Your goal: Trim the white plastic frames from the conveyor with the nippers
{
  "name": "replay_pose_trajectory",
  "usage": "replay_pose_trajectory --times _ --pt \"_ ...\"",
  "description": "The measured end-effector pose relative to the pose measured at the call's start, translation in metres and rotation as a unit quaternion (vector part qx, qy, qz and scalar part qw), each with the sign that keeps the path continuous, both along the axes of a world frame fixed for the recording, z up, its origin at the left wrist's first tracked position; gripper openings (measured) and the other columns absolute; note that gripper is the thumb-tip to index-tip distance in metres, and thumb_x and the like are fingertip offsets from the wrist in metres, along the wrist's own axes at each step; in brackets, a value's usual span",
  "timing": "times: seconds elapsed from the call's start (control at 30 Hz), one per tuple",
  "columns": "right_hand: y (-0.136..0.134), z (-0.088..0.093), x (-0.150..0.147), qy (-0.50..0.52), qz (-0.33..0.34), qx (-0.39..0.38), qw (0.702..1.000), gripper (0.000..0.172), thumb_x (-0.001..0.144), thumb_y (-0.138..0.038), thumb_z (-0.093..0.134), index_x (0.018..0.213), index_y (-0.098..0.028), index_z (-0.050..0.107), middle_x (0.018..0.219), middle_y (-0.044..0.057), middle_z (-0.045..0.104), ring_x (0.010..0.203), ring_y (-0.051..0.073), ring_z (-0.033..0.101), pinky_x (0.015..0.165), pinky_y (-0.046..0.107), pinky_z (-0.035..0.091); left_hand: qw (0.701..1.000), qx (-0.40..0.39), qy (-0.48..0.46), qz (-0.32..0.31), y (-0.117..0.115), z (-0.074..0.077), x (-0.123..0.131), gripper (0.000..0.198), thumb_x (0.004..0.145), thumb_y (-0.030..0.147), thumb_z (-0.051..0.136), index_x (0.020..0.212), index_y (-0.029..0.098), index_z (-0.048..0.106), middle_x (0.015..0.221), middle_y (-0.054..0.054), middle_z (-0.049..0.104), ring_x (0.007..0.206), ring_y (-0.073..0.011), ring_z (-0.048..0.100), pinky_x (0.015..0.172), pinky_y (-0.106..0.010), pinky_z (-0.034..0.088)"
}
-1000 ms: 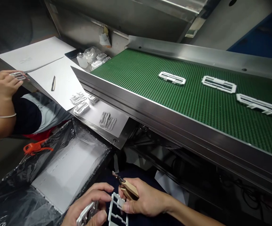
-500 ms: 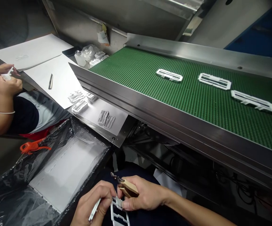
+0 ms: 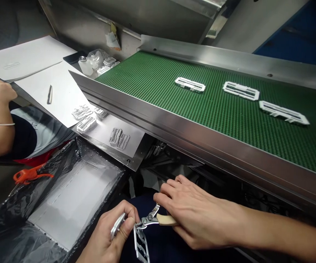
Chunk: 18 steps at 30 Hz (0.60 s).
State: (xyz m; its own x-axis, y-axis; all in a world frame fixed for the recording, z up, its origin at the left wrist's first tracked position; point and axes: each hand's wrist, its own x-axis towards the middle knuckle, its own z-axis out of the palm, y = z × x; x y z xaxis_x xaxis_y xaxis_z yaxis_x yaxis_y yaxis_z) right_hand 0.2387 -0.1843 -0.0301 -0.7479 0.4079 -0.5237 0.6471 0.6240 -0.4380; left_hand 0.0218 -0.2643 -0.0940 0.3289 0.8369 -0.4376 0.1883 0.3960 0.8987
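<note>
Swung down and turned over since the earlier frames, the right hand (image 3: pixel 193 212) now brings a pair of cutters (image 3: pixel 165 220) to the top end of a white frame (image 3: pixel 136 239), a part it was pinching itself half a second ago. Its fingers curl around the cream handle, knuckles up; the far side of the grip is hidden. The left hand (image 3: pixel 106 235) is closed, thumb against fingers at the frame's upper corner, with a second white piece (image 3: pixel 118 224) tucked in its curl. The frame hangs below that pinch, over the worker's dark-clad lap, near the black plastic liner (image 3: pixel 7 223). The cutter tips lie just beside the left thumb and fingertips, and whether the blades have met cannot be told. Good work here would likely mean a firm pinch set back from the blades, the cutters laid flush to the edge, and a single clean squeeze that spares the thin bars. The tucked piece could crowd the grip. More frames (image 3: pixel 241 90) lie on the green conveyor belt (image 3: pixel 147 84).
</note>
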Motion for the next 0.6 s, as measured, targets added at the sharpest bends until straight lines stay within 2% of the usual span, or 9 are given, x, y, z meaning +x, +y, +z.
replay_pose_trajectory --times 0.27,0.37,0.5,0.53,0.6 --pt "0.001 0.011 -0.006 -0.023 0.021 0.047 0.998 0.037 0.075 -0.018 0.054 0.111 -0.01 0.055 0.107 0.017 0.058 0.1 0.032 0.056 0.098 0.054 0.037 1.0 -0.003 0.002 -0.02 0.01 0.002 0.007 0.034 0.094 0.048 0.036 0.079 0.022 0.05 0.075 -0.001 0.051 0.068 -0.0173 0.047 0.062 -0.027 0.034" --pt "-0.007 0.011 -0.002 -0.007 0.033 0.107 0.994 0.041 0.074 -0.022 0.058 0.113 -0.009 0.056 0.109 0.02 0.059 0.102 0.035 0.055 0.098 0.054 0.035 1.0 0.005 -0.006 -0.028 0.014 0.002 0.009 0.032 0.094 0.046 0.038 0.077 0.022 0.05 0.074 0.0 0.052 0.067 -0.0169 0.046 0.063 -0.026 0.035" --pt "-0.012 0.01 0.001 0.048 0.064 0.204 0.976 0.052 0.073 -0.03 0.062 0.119 -0.008 0.053 0.119 0.024 0.057 0.108 0.038 0.052 0.103 0.054 0.025 0.999 0.005 -0.01 -0.045 0.017 0.002 0.011 0.032 0.095 0.044 0.039 0.075 0.021 0.049 0.072 0.0 0.051 0.067 -0.0164 0.046 0.063 -0.025 0.035" --pt "-0.011 0.011 0.0 0.054 0.068 0.215 0.973 0.049 0.071 -0.03 0.064 0.115 -0.009 0.056 0.116 0.024 0.059 0.106 0.039 0.053 0.101 0.054 0.026 0.999 0.003 -0.01 -0.047 0.018 0.002 0.011 0.032 0.095 0.044 0.039 0.074 0.021 0.049 0.072 0.0 0.051 0.067 -0.0163 0.046 0.064 -0.025 0.035" --pt "-0.005 0.013 -0.007 0.034 0.076 0.197 0.977 0.032 0.07 -0.026 0.065 0.098 -0.012 0.063 0.096 0.02 0.065 0.087 0.035 0.06 0.089 0.051 0.036 0.999 -0.007 -0.015 -0.048 0.019 0.0 0.012 0.033 0.094 0.045 0.04 0.075 0.021 0.05 0.072 0.0 0.052 0.067 -0.0163 0.046 0.064 -0.025 0.036"
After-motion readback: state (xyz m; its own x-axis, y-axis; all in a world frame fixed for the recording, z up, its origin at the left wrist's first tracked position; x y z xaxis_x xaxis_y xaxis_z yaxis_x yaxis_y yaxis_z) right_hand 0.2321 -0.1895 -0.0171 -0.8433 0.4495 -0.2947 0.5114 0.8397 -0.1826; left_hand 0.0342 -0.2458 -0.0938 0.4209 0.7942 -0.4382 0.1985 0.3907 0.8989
